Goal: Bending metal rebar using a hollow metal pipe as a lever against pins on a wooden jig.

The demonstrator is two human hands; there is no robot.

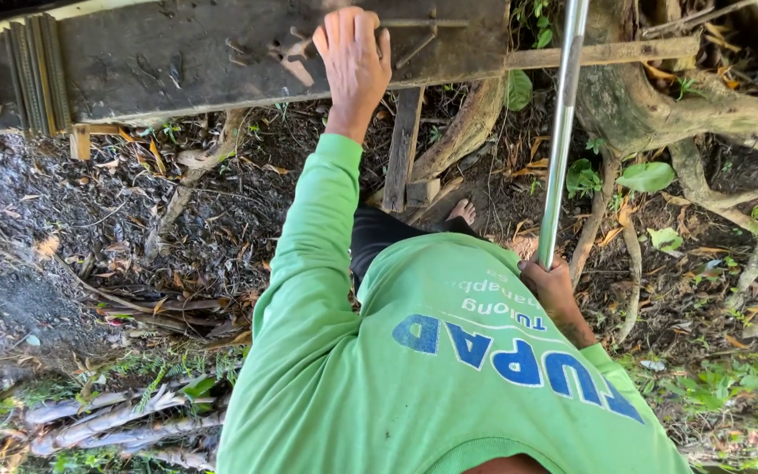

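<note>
Pole [561, 132], a slim metal one, rises from 4 o'clock toward 1 o'clock, its lower end clenched in the right hand [550, 285]. Left hand [354, 61] lies flat at 12 o'clock on the dark wooden bench [177, 57] (fingers spread, grasping nothing). Tree roots [660, 105] sprawl at 2 o'clock over leaf-strewn soil.
</note>
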